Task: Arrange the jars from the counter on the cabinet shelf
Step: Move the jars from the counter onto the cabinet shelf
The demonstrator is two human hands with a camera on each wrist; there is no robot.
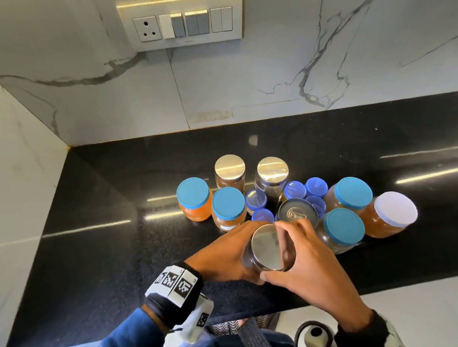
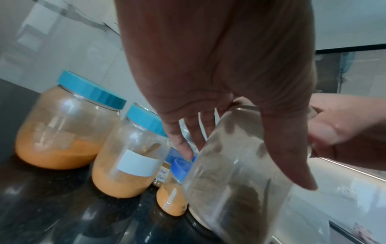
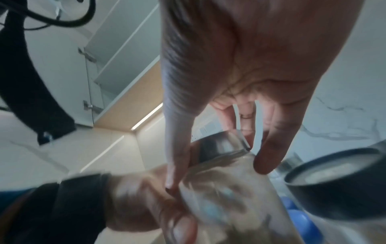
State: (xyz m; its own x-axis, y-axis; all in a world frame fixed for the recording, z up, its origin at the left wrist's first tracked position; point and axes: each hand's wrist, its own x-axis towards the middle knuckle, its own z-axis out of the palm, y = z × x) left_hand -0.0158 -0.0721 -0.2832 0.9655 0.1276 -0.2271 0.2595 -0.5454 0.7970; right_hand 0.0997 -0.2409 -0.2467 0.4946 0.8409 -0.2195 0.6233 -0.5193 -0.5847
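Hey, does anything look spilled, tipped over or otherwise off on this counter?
Nothing spilled. The steel-lidded jar is tilted, gripped by the left hand and right hand. The other jars stand upright and capped.

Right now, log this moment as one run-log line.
step: pick jar | left hand: grips metal-lid jar | right hand: grips same jar | other jars: on counter | shelf: not reached
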